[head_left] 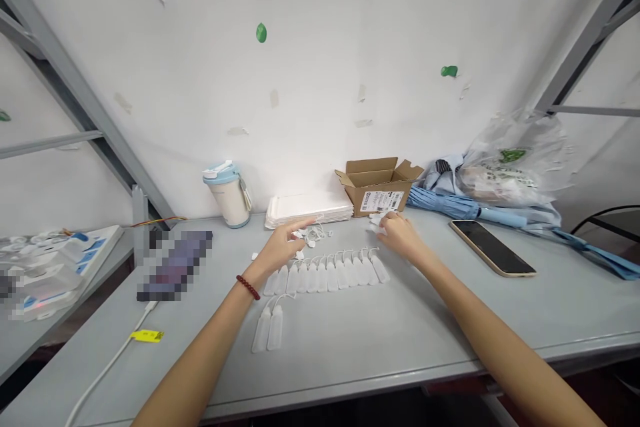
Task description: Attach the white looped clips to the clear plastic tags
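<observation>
Head view, the only one I have on my feed. I see the left hand (284, 247) above the left end of a row of flat, translucent white plastic tags (331, 277) with thin loops at their top ends. Its grip: index finger and thumb spread apart, beside a loose heap of thin white cords with small white end pieces (314, 235); can't tell if it has hold of any. A dark red beaded bracelet (249, 287) is on that wrist.

Right hand (401, 237): fingers bent, fingertips at some small white pieces (376, 219) in front of an open brown cardboard box (370, 191). I can't tell whether that grip is closed on them.

The tag row lies side by side mid-bench, between the forearms; two more matching tags (275, 330) lie nearer me, below the row's left end. All on a grey flat-topped bench (425, 347).

Behind: flat stack of white packets (310, 209), left of the box; cream cup with blue lid (230, 199) further left. Right side: folded blue fabric umbrella (443, 203), dark-screened phone with pale gold edge (493, 249). Far left: pixelated dark device (177, 267), white cable (113, 363) with yellow label (147, 335).
</observation>
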Available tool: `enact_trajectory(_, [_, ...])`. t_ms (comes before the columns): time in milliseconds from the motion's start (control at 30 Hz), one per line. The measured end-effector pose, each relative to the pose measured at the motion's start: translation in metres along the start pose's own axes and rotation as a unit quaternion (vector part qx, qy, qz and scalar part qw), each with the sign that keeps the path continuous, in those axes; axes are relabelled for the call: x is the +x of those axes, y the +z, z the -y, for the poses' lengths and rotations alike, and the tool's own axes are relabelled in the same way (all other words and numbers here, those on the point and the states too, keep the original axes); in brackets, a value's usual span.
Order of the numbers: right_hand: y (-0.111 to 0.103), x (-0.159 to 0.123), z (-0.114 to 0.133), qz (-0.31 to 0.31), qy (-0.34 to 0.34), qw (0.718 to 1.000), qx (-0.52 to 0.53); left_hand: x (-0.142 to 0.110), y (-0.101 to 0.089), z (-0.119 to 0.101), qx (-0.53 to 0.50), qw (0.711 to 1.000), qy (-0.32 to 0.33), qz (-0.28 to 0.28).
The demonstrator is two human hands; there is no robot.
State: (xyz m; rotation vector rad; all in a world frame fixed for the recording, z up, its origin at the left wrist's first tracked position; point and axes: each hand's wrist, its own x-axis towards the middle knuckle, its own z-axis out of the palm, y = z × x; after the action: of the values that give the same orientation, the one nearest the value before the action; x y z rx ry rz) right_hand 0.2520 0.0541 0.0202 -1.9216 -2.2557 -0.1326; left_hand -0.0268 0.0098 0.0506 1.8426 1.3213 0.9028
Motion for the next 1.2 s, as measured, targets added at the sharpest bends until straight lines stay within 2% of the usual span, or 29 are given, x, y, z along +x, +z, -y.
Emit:
enact_trajectory(67, [0.0, -0.001, 0.008, -0.047, -0.025, 0.995, 0.08, -0.002, 0.001, 0.0, -0.065, 0.997, -0.032, 0.019])
enact_trajectory(167, [0.002, -0.005, 0.021, -0.104, -0.084, 0.969, 0.206, -0.002, 0.003, 0.003, -0.149, 0.988, -0.018, 0.042])
enact_trajectory(300, [0.005, -0.013, 0.039, -0.138, -0.149, 0.937, 0.283, -0.003, 0.005, 0.0, -0.227, 0.971, -0.014, 0.068])
enact_trajectory(400, [0.006, -0.017, 0.047, -0.153, -0.174, 0.927, 0.296, -0.005, 0.005, -0.005, -0.257, 0.962, -0.013, 0.086])
enact_trajectory(633, [0.012, -0.019, 0.05, -0.187, -0.198, 0.913, 0.303, -0.005, 0.007, -0.004, -0.256, 0.958, -0.007, 0.129])
enact_trajectory(933, [0.016, -0.017, 0.049, -0.202, -0.197, 0.913, 0.296, -0.005, 0.004, -0.005, -0.29, 0.949, 0.001, 0.126])
enact_trajectory(1200, [0.017, -0.019, 0.051, -0.201, -0.202, 0.91, 0.302, -0.004, 0.005, -0.004, -0.258, 0.959, -0.026, 0.119])
